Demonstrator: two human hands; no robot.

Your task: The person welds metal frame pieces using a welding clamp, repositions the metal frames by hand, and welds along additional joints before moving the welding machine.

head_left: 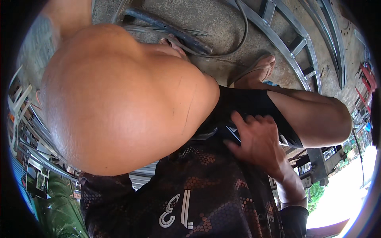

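My right hand (258,139) lies over my lap, at the black shorts (248,101) and the hem of my dark patterned shirt (214,198). Its thumb and forefinger are spread, the other fingers bend loosely, and I see nothing held in it. A large bent bare leg (119,103) fills the left of the view, very close. Past it, at the upper left, runs a blurred strip of bare skin (73,18), which looks like my left forearm. My left hand is outside the picture or hidden. Both feet, the right one in a sandal (254,71), rest on the concrete floor.
A dark metal pipe (170,29) and a black cable (245,29) lie on the floor ahead. Curved welded metal frames (293,47) spread across the upper right. Metal lengths (43,158) are stacked at the left, beside green cloth (63,210). A red object (367,79) stands far right.
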